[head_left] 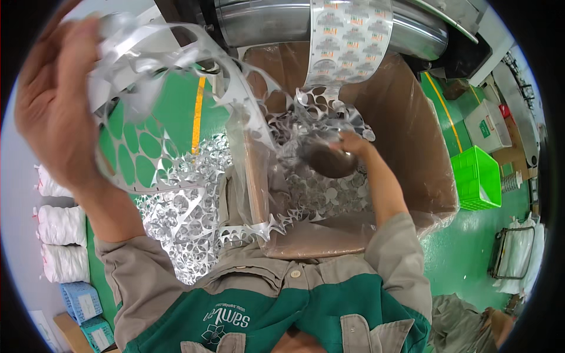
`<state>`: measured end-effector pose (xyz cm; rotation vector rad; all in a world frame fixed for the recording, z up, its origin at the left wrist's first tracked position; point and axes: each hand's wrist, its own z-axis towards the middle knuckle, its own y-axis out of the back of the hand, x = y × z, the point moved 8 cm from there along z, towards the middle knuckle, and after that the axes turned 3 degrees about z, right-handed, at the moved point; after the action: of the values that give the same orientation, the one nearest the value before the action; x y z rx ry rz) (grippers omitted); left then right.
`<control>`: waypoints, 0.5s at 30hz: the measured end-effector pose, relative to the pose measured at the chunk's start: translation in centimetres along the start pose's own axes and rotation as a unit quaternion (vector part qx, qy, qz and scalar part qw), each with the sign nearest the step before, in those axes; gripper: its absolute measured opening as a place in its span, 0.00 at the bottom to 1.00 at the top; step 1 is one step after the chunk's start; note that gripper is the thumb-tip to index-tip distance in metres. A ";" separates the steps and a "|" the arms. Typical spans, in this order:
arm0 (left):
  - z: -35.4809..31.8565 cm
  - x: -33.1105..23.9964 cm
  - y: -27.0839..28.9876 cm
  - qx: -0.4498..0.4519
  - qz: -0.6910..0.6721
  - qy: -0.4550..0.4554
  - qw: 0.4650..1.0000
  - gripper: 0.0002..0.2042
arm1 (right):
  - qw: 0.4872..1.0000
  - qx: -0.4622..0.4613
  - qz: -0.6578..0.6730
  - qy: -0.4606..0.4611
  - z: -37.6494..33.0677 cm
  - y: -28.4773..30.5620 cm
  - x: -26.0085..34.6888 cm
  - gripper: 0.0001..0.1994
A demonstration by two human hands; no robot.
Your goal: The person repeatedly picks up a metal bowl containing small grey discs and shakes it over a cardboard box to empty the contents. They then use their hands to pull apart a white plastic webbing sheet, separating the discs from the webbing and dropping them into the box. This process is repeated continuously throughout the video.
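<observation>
My left hand (56,100) is raised close to the camera at the upper left, gripping a long white strip of punched-out waste foil (153,88) full of round holes. The strip trails down over the edge of a large cardboard box (406,117) lined with clear plastic. My right hand (352,144) reaches down into the box, fingers closed on the crumpled pile of the same punched foil (318,188). Above the box, printed foil (347,41) runs over a shiny metal roller (265,20).
More punched foil scrap (188,217) lies heaped on the green floor left of the box. White sacks (62,226) and blue crates (82,300) sit at the far left. A green plastic crate (477,179) and a white box (488,126) stand right of the cardboard box.
</observation>
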<state>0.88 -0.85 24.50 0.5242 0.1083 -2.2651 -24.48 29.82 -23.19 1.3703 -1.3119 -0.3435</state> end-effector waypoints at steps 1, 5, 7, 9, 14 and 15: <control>1.2 0.3 1.8 -0.030 0.024 -0.024 0.999 0.14 | 0.995 0.037 -0.097 -0.007 0.1 -3.4 -4.6 0.37; 1.2 6.0 12.8 -0.063 0.180 0.054 0.980 0.13 | 0.948 0.177 -0.243 -0.103 -3.8 -5.3 -6.5 0.23; 0.4 9.8 18.2 0.003 0.310 0.076 0.948 0.12 | 0.952 0.212 -0.199 -0.093 -3.9 -3.3 -4.5 0.21; -1.1 17.2 23.0 0.111 0.476 0.209 0.847 0.13 | 0.965 0.199 -0.113 -0.128 -3.0 -2.0 -4.3 0.26; -10.5 14.8 2.6 0.329 0.355 -0.015 0.875 0.17 | 0.994 0.027 -0.079 -0.064 -1.1 3.1 -1.3 0.32; -13.5 12.5 -2.8 0.404 0.295 -0.004 0.866 0.22 | 0.994 0.009 -0.089 -0.061 -1.0 4.2 -0.8 0.32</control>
<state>-4.09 -4.31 6.88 0.8331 -0.9272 -1.6162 -25.98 32.13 -19.75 1.5059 -1.2963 -0.5447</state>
